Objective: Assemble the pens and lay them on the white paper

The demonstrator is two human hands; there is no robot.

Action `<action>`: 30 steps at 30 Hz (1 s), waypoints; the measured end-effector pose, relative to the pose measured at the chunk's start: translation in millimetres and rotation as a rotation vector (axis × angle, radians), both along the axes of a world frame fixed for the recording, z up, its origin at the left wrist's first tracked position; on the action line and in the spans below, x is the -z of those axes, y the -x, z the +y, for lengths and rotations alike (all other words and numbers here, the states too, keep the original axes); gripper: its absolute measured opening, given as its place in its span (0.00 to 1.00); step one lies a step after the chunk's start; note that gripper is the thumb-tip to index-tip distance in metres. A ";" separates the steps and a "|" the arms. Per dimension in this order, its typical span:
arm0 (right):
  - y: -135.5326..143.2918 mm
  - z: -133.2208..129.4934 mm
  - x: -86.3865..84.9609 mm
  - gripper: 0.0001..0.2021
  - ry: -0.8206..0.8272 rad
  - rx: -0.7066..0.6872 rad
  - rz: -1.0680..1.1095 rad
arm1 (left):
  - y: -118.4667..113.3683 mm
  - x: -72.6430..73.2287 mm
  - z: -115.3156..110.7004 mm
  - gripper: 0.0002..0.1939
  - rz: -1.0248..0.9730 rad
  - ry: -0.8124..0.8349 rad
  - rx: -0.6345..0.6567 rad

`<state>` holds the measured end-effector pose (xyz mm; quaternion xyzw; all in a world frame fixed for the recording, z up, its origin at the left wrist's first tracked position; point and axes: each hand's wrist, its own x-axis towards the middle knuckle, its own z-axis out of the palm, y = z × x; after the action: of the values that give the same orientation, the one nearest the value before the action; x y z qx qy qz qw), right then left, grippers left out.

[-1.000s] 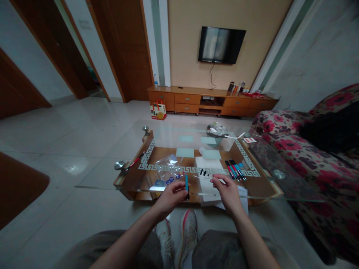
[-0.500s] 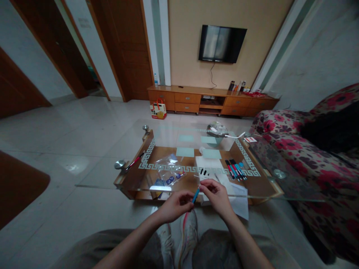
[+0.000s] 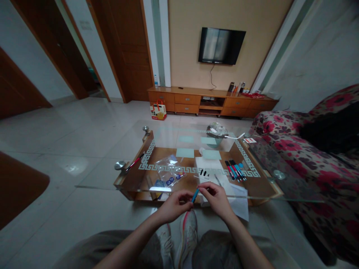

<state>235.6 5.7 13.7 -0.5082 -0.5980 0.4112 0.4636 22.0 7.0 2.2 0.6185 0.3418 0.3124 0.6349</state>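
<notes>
- Beige wall behind, with a television [image 3: 221,46] hung above a long wooden cabinet [image 3: 187,98]; a flowered sofa [image 3: 288,142] stands on the right of the head view.
- Glass-topped table [image 3: 185,153] in front of the person, over a pair of shoes [image 3: 189,228] on the tiled floor.
- Left hand [image 3: 175,205]: fingers curled, thumb and fingertips closed on the lower part of a blue pen [image 3: 195,195].
- Right hand [image 3: 215,196]: thumb and fingertips pinched together at the pen's upper end.
- The blue pen tilts between both hands, near the table's front edge.
- Just beyond the right hand, small black pieces [image 3: 204,173] sit in a row by a white box [image 3: 210,163].
- Further right lies a group of pens [image 3: 235,170]; a clear plastic bag [image 3: 169,168] lies to the left.
</notes>
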 end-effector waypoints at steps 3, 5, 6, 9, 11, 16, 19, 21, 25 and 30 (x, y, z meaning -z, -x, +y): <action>0.4 0.2 -1.0 0.11 0.016 -0.030 0.006 | 0.4 0.2 -0.1 0.16 0.017 -0.008 -0.008; 0.6 -0.2 -2.6 0.11 0.026 -0.052 0.004 | 0.4 0.0 -0.3 0.16 0.017 -0.004 -0.014; 0.7 -0.5 -3.4 0.11 0.028 -0.058 0.001 | 0.3 -0.3 -0.4 0.16 0.013 -0.001 -0.016; 0.7 -1.6 -5.3 0.11 0.022 -0.069 -0.010 | -0.1 -1.5 -0.7 0.16 -0.001 0.001 -0.024; 0.4 -2.3 -5.8 0.11 0.012 -0.074 -0.017 | -0.4 -2.1 -1.0 0.16 -0.011 -0.005 -0.028; 1.8 -5.3 -8.9 0.10 -0.073 -0.079 -0.064 | -1.2 -1.8 -1.4 0.15 -0.039 0.017 -0.027; 2.4 -6.3 -11.7 0.10 -0.125 -0.106 -0.097 | -1.2 0.0 -0.4 0.15 -0.052 0.037 -0.032; -1.3 -4.2 -11.0 0.12 -0.117 -0.086 -0.092 | -0.8 1.9 0.8 0.15 -0.058 0.042 -0.046; -25.0 7.1 0.6 0.14 -0.091 0.165 -0.172 | 0.1 5.4 3.3 0.14 -0.060 0.043 -0.105; -58.5 17.9 22.7 0.13 -0.174 0.275 -0.552 | -0.1 2.8 4.6 0.13 -0.056 0.036 -0.200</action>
<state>294.1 23.6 -9.0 -0.6352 -0.6596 0.1387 0.3770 22.1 11.5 -0.6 0.5607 0.3897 0.3852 0.6208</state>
